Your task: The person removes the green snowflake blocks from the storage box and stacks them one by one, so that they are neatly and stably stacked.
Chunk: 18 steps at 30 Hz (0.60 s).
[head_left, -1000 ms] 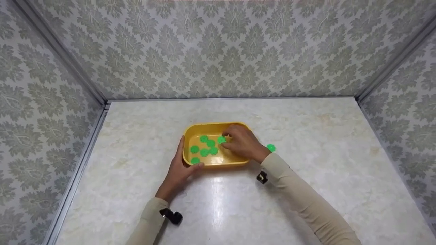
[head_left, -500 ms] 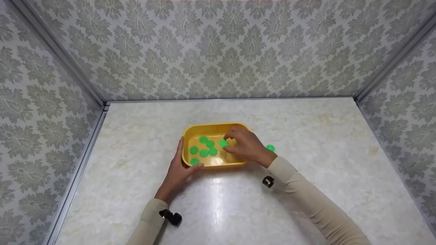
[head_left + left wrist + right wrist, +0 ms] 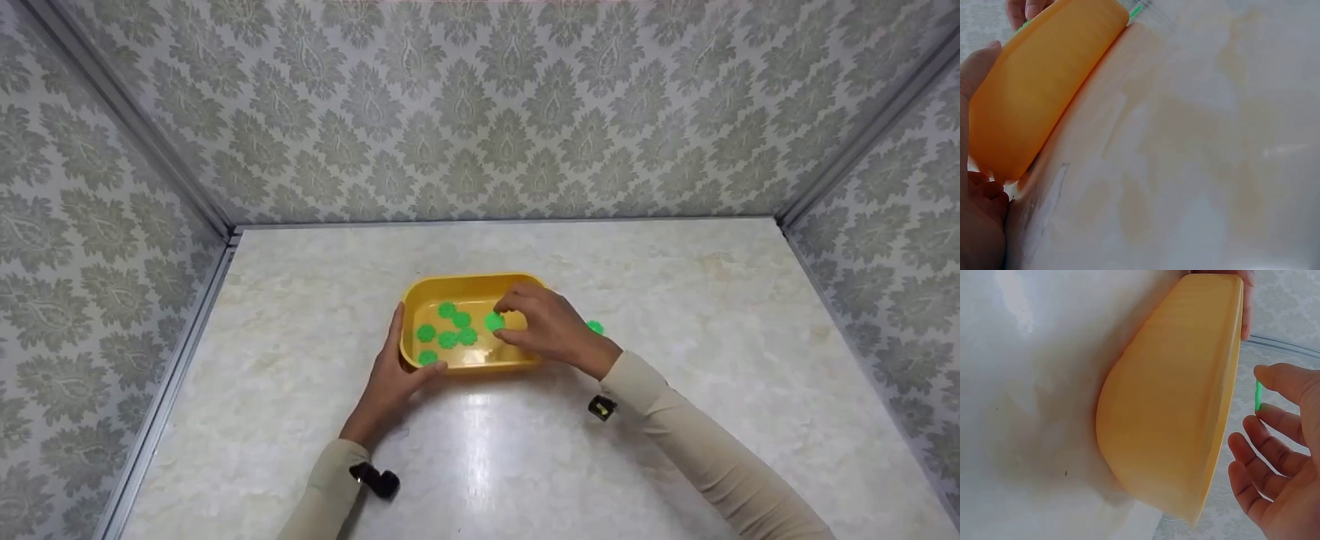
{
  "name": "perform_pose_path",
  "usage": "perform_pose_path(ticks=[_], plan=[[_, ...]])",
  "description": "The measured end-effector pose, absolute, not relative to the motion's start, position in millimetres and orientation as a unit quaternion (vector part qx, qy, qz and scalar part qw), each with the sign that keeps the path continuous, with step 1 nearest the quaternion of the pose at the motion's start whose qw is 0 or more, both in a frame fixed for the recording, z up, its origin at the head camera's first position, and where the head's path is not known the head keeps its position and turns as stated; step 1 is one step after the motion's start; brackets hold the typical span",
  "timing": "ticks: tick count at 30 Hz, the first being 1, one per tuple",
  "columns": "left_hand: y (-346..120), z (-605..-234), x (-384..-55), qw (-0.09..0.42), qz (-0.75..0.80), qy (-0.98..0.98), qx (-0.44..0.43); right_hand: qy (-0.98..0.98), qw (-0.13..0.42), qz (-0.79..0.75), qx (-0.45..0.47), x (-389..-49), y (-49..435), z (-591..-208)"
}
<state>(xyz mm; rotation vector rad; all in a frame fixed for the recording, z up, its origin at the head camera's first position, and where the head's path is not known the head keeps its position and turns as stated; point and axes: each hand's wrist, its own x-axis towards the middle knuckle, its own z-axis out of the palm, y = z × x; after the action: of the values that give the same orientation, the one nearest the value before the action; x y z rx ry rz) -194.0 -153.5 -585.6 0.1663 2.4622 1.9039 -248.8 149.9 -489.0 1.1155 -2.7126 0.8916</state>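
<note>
A yellow plastic tub stands on the table, with several green scalloped discs lying flat on its bottom. My left hand grips the tub's left end, thumb along the near rim and fingers round the outer wall. Above the tub's right half, my right hand pinches one green disc by its edges between thumb and index finger. In the right wrist view that disc shows edge-on, held above the rim, while the other fingers are loosely bent.
One more green disc lies on the table right of the tub, partly hidden by the right wrist. The pale marbled table is bounded by patterned walls at the back and sides.
My right hand has lifted the green disc from the tub's bottom and drawn it slightly right and nearer. My left hand stays on the tub.
</note>
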Motion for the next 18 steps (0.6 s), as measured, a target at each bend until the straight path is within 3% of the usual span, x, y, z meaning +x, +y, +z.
perform_pose_path(ticks=[18], plan=[[-154, -585, -193, 0.009, 0.61, 0.791, 0.058, -0.877, 0.055, 0.309, 0.364, -234, 178, -484]])
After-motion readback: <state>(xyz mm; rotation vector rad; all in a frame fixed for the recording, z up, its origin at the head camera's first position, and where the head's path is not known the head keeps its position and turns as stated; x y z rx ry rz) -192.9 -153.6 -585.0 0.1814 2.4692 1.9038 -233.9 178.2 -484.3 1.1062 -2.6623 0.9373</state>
